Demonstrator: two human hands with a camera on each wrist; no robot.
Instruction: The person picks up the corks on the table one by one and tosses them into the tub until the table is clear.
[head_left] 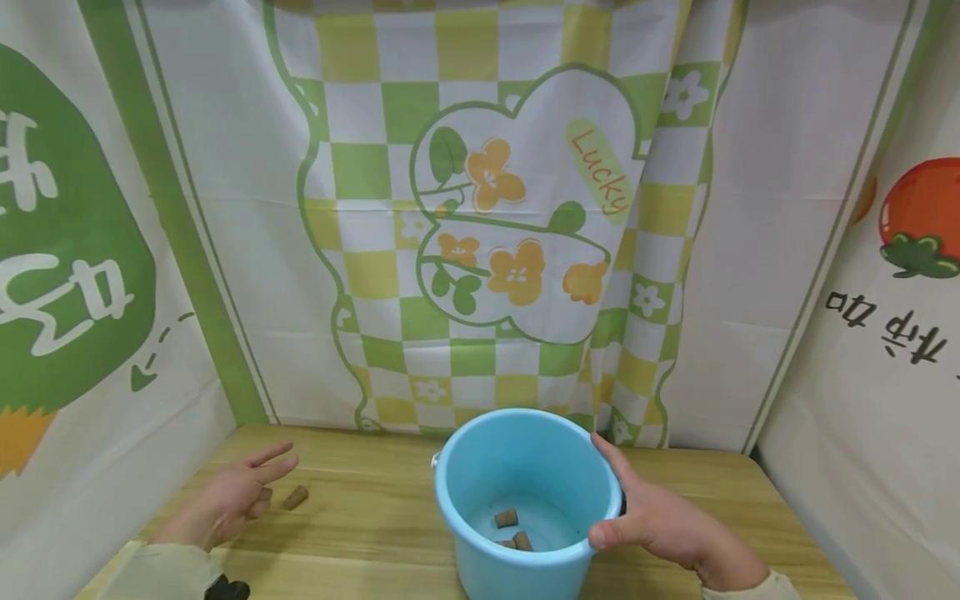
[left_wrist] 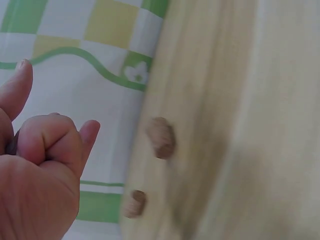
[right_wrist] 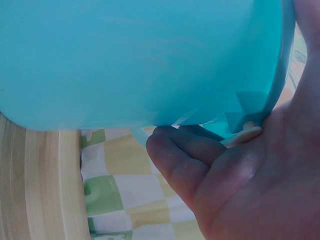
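A light blue bucket (head_left: 480,560) stands on the table, and my right hand (head_left: 660,521) grips its right rim, thumb at the front. In the right wrist view, fingers of the right hand (right_wrist: 235,185) lie along the bucket's outer wall (right_wrist: 140,65). Brown corks (head_left: 506,518) lie at the bottom of the bucket. To the left, my left hand (head_left: 236,497) hovers just beside a cork (head_left: 296,498), some fingers extended and others bent, with nothing seen held. The left wrist view has two corks on the table, one nearer (left_wrist: 161,138) and one lower (left_wrist: 134,204).
The wooden table (head_left: 367,508) ends at a checked green and yellow curtain (head_left: 480,358) behind the bucket. Printed cloth walls stand at left (head_left: 180,400) and right (head_left: 840,433). A white handle fitting (head_left: 435,460) sits on the bucket's left side.
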